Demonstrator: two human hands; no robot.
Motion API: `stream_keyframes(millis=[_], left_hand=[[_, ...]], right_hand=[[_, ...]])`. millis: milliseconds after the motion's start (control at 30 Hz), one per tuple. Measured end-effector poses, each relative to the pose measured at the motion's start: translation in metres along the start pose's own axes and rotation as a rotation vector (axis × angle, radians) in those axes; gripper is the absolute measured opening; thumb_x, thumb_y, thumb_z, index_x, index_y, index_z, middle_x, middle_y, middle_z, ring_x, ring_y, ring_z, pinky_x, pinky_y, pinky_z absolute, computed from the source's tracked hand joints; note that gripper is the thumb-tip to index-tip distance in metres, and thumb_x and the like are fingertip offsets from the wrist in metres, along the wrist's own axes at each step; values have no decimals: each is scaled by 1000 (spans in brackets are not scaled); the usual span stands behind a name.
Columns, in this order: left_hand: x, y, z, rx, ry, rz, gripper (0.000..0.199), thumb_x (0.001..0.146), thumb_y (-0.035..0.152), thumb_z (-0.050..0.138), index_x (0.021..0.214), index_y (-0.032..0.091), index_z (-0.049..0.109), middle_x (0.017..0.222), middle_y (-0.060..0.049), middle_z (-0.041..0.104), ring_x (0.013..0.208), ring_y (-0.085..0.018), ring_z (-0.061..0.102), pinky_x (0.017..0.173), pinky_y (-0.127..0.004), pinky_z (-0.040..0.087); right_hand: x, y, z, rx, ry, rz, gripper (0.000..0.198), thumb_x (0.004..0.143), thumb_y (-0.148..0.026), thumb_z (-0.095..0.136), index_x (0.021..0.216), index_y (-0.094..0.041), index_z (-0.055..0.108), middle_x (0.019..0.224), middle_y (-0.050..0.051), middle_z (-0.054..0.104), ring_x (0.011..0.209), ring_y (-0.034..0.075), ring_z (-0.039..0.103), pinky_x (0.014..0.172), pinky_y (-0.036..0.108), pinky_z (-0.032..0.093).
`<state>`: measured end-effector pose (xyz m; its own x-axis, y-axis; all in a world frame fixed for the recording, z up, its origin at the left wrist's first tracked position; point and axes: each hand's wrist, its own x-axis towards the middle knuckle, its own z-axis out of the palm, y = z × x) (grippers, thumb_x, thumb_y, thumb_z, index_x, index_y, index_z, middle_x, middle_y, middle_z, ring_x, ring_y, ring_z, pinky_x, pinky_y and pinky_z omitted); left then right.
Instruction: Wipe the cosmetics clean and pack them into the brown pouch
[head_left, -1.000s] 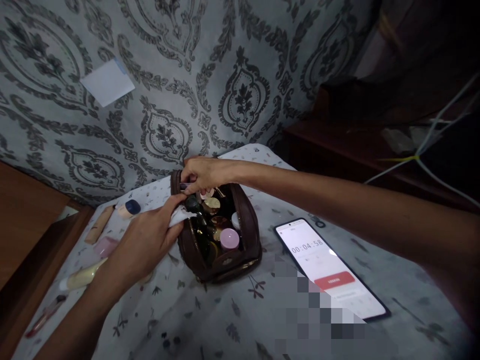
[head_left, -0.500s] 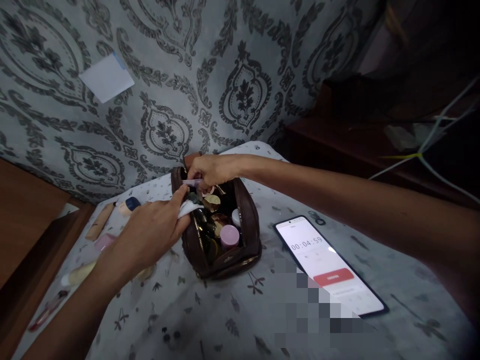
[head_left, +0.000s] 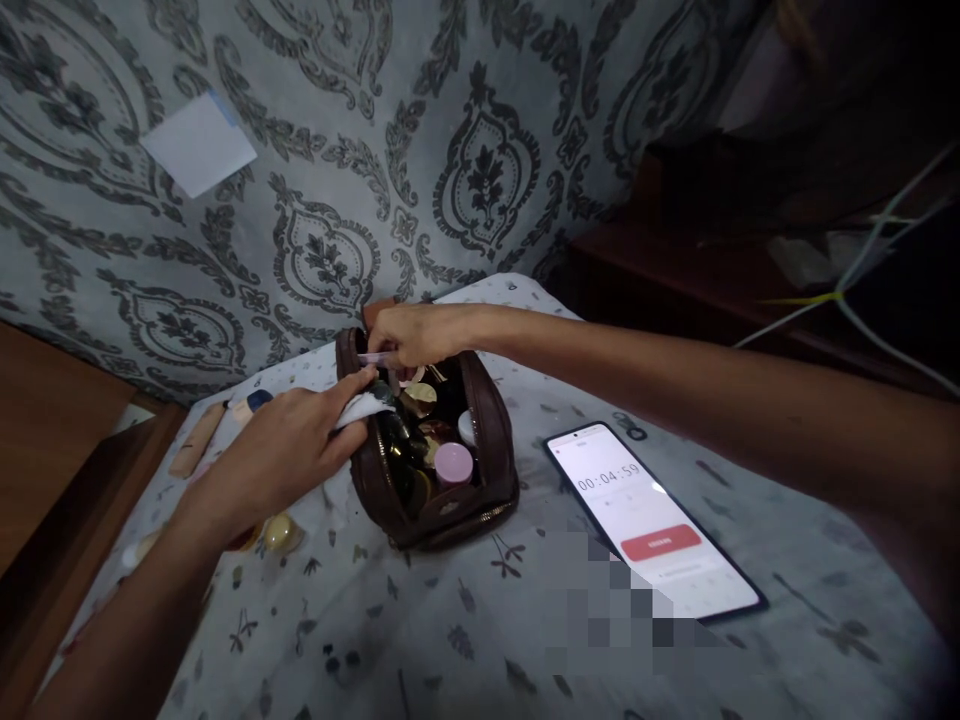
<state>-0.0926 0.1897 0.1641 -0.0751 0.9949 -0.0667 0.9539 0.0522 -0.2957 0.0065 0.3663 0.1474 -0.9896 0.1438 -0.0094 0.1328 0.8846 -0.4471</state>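
A brown toiletry bag (head_left: 496, 420) lies unzipped on the patterned sheet, packed with jars and bottles. Inside it show a pink-lidded jar (head_left: 454, 464), a white lid (head_left: 466, 428) and a gold-coloured round piece (head_left: 420, 399). My left hand (head_left: 300, 430) is closed on a crumpled white tissue (head_left: 364, 407) at the bag's left rim, index finger stretched over the opening. My right hand (head_left: 416, 335) reaches into the bag's far end with its fingers bent down. A thin pale-pink item (head_left: 375, 359) lies at its fingertips; the finger ends are partly hidden.
A phone (head_left: 652, 520) with a lit timer screen lies right of the bag. At the left are a beige tube (head_left: 199, 440), a bottle with a dark blue cap (head_left: 251, 403) and a small yellowish round container (head_left: 282, 533). A patterned wall (head_left: 330, 250) stands behind.
The view has shifted slightly. My left hand has drawn a little left and back from the bag's opening with the tissue. My right hand stays inside the bag's far end.
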Motion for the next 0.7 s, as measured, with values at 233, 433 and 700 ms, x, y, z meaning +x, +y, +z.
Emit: stream_keyframes(millis=[233, 433, 700], left_hand=[[-6, 0, 2, -199, 8, -86, 57, 94, 36, 35, 149, 21, 39, 74, -1, 68, 74, -25, 67, 66, -28, 45], [-8, -5, 17, -369, 123, -116, 63, 92, 39, 38, 151, 18, 29, 72, 0, 64, 69, -24, 65, 66, -29, 45], [-14, -7, 26, -584, 211, -110, 63, 93, 45, 43, 149, 17, 33, 81, -2, 65, 73, -22, 62, 73, -31, 47]], right_hand=[[-4, -1, -6, 35, 29, 7, 20, 92, -16, 57, 103, -10, 73, 72, 2, 73, 62, 11, 64, 62, 21, 43], [-5, -6, 1, -23, 99, -65, 19, 89, -22, 61, 98, -12, 74, 70, 2, 70, 62, 12, 59, 61, 21, 40], [-3, -8, 4, -109, 81, -81, 19, 89, -19, 60, 98, -11, 75, 76, 3, 71, 66, 11, 57, 60, 21, 36]])
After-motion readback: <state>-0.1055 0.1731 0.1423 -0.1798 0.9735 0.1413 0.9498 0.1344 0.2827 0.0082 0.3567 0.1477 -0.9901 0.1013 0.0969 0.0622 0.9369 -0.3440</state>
